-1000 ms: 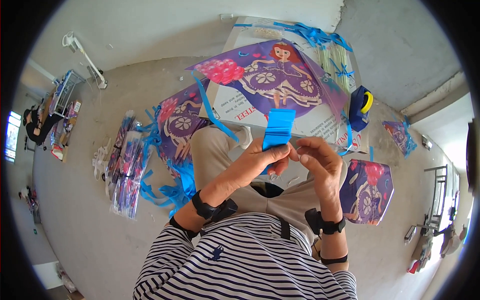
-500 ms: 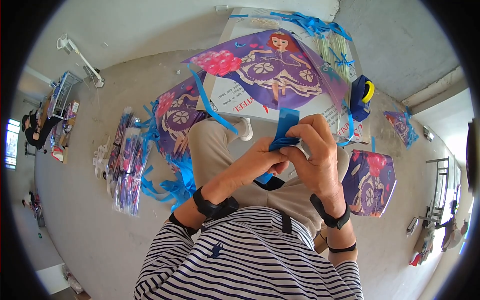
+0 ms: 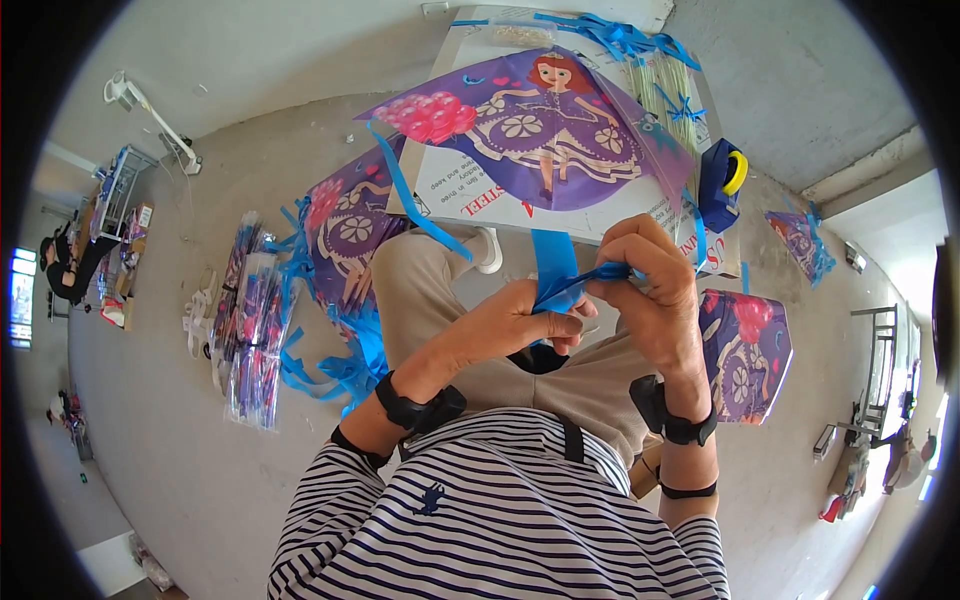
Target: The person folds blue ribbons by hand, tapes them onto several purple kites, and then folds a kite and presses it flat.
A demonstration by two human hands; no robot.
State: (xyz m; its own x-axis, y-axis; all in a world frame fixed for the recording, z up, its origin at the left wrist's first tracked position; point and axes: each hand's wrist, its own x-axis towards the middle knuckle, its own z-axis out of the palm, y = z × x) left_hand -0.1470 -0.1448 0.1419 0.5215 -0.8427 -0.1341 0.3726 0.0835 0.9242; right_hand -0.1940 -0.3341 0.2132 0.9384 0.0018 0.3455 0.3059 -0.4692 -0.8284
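Observation:
Between my hands, above my lap, is a wide blue plastic ribbon point(image 3: 553, 258). My left hand point(image 3: 505, 322) is closed on its lower part. My right hand point(image 3: 655, 290) pinches a twisted, gathered stretch of it, drawn out to the right. Part of the ribbon stands up flat toward the board. Just beyond my hands a purple kite point(image 3: 560, 125) printed with a red-haired princess figure and pink balloons lies on a white printed board point(image 3: 465, 190). A narrow blue streamer point(image 3: 400, 190) hangs from the kite's left side.
On the board are thin pale sticks point(image 3: 660, 90), blue ribbons point(image 3: 610, 38) and a blue tape dispenser point(image 3: 714, 195). Other kites lie left point(image 3: 345, 225) and right point(image 3: 745, 350). Packaged bundles point(image 3: 258, 325) lie on the left floor. Another person point(image 3: 75, 262) is far left.
My right hand has moved right and pulled the ribbon into a gathered strand, opening a gap between my hands. The upright ribbon part has dropped slightly. The view has shifted a little.

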